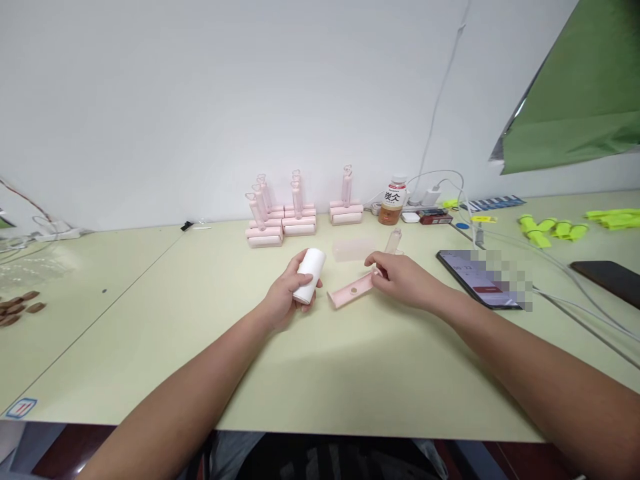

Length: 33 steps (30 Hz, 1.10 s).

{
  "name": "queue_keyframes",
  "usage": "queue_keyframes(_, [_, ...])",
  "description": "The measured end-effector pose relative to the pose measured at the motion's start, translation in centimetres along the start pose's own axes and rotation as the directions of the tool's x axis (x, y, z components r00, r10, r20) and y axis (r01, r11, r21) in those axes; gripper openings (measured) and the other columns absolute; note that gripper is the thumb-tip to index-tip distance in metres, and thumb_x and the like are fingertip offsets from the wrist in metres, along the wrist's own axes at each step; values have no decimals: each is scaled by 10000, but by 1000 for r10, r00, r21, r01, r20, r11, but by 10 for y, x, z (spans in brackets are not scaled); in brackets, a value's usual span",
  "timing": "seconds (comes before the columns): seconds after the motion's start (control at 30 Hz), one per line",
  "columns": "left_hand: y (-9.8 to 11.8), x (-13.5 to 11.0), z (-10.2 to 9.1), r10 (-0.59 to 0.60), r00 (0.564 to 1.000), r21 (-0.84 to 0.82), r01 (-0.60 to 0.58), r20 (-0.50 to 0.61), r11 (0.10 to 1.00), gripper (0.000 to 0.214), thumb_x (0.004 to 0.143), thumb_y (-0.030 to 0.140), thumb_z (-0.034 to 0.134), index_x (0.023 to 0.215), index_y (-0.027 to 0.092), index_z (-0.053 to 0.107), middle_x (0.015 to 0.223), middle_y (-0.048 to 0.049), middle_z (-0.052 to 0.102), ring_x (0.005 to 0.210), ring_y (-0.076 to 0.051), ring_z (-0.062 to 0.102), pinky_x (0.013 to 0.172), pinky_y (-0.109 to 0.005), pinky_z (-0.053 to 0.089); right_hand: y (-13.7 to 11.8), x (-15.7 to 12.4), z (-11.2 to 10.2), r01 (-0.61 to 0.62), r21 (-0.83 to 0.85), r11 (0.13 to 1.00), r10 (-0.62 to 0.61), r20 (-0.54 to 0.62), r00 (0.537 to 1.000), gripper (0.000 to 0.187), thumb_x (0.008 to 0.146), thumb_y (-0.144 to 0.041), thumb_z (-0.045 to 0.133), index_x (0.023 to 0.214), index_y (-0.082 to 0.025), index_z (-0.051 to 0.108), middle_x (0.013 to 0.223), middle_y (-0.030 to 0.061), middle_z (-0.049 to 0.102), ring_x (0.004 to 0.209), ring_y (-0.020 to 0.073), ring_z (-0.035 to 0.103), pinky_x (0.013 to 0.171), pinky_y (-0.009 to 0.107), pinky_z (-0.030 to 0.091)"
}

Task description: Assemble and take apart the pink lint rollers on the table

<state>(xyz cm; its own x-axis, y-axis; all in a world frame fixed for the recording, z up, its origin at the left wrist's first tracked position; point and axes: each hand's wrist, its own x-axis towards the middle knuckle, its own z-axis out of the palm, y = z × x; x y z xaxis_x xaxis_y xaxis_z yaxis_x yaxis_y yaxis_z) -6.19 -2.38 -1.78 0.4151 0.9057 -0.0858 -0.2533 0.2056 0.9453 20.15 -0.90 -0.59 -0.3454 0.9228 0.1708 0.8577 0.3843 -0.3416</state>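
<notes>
My left hand [287, 293] is closed around a white paper roll [310, 273], held just above the pale green table [320, 373]. My right hand [400, 280] grips one end of a pink plastic roller frame [353, 293] that has a small hole in its flat side; its clear pink handle [393, 241] sticks out behind my fingers. The roll and the frame are a short gap apart. A translucent pink cover [353, 250] lies on the table just behind them.
Several finished pink rollers [280, 223] stand at the back by the wall, next to a drink bottle [394, 200]. A phone [480, 277] and cables lie to the right, with yellow-green parts [550, 228] beyond. Brown pieces [17, 310] sit at the left edge.
</notes>
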Motion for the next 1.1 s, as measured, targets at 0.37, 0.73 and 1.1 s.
queue_keyframes(0.37, [-11, 0, 12, -94, 995, 25, 95, -17, 995, 815, 847, 319, 571, 1533, 330, 131, 818, -31, 600, 526, -129, 529, 402, -203, 396, -32, -12, 19, -383, 765, 518, 41, 425, 904, 138, 735, -238, 611, 784, -213, 485, 626, -47, 558, 408, 87, 452, 340, 202, 349])
queue_keyframes(0.73, [-15, -4, 18, -66, 995, 104, 58, 71, 993, 808, 782, 365, 664, 1468, 275, 246, 883, -33, 632, 672, -146, 575, 548, -218, 431, -33, -10, 25, -469, 869, 158, -16, 478, 878, 300, 769, -412, 753, 775, -150, 609, 632, -2, 622, 392, 53, 468, 299, 153, 421])
queue_keyframes(1.1, [-17, -7, 16, -59, 980, 125, 35, 190, 992, 730, 837, 457, 643, 1434, 259, 271, 888, -30, 633, 665, -149, 582, 598, -246, 416, -34, -12, 24, -485, 871, 81, -61, 490, 870, 355, 799, -461, 752, 811, -129, 625, 638, 3, 651, 456, 75, 583, 398, 173, 558])
